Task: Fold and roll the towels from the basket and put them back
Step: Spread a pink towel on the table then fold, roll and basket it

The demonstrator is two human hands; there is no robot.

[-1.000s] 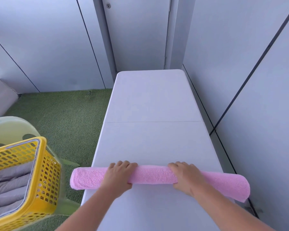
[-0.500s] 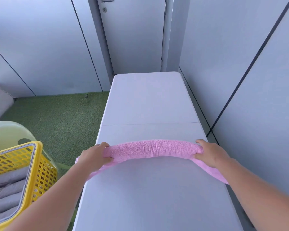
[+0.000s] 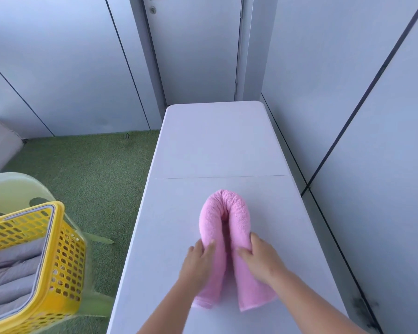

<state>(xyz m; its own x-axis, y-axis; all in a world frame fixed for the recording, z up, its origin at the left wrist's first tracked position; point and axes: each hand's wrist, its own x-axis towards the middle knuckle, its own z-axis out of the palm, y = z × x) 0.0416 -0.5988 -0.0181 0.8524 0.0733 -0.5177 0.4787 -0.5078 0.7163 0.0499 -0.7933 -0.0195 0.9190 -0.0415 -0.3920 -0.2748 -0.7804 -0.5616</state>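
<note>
Two hands press the arms of a rolled pink terry towel [image 3: 223,237] bent double into a hairpin on the long white folding table [image 3: 217,141], its bend pointing away from me and its two loose ends trailing toward the near edge. From the head camera, my only view, I see the left hand [image 3: 198,263] wrapped over the left arm of the roll and the right hand [image 3: 261,259] clasping the right arm, both closed on the towel and squeezing the halves together; they touch along most of their length.

Off the table's left side, the yellow perforated plastic basket [image 3: 65,256] sits on a pale green plastic chair [image 3: 17,189] over green artificial turf [image 3: 87,174]. Inside it I count several grey rolled towels [image 3: 10,273] stacked against the wall, which I judge to be finished pieces.

By my reading, the pink towel is rolled and nearly doubled; what remains is carrying it left into the basket. Whether unfolded towels wait deeper in the basket, I cannot tell.
</note>
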